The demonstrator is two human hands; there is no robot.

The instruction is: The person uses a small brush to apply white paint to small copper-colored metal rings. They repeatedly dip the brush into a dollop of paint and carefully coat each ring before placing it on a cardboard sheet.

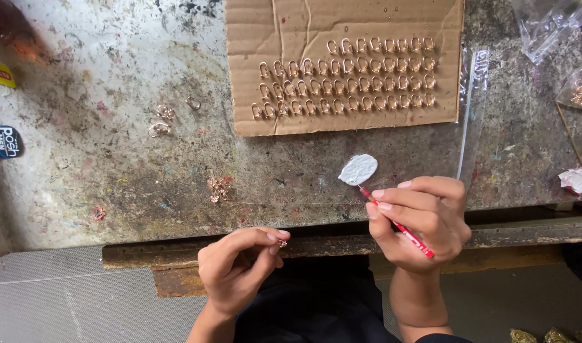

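My left hand (239,267) pinches a small rose-gold ring piece (282,242) between thumb and fingertips, just below the bench's front edge. My right hand (421,219) grips a thin red stick (399,227) like a pen, its tip touching a white blob of paste (358,169) on the stained worktop. Farther back lies a cardboard sheet (259,25) with several rose-gold rings (345,82) stuck upright in rows.
Loose rose-gold pieces (161,121) and a small cluster (217,188) lie on the worn bench (113,178). Clear plastic bags (554,38) sit at the top right, a long clear sleeve (472,108) beside the cardboard, and a crumpled white scrap (575,181) at the right.
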